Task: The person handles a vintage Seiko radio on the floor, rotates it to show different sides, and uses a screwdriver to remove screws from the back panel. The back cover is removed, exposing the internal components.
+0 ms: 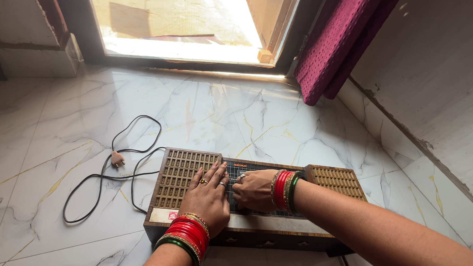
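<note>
We rest our left hand (208,193) flat, fingers spread, on a long wood-trimmed box (254,201) with ribbed grilles, lying on the veined, glossy marble floor (237,111). Our right hand (255,189) curls loosely on its dark middle panel, gripping nothing. At nine o'clock a black cord (104,177) loops; at one o'clock hangs a magenta curtain (338,41).

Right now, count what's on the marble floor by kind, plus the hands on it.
Wooden box device: 1
Black cord with plug: 1
Hands: 2, left hand and right hand, both on the device
Total: 4
</note>
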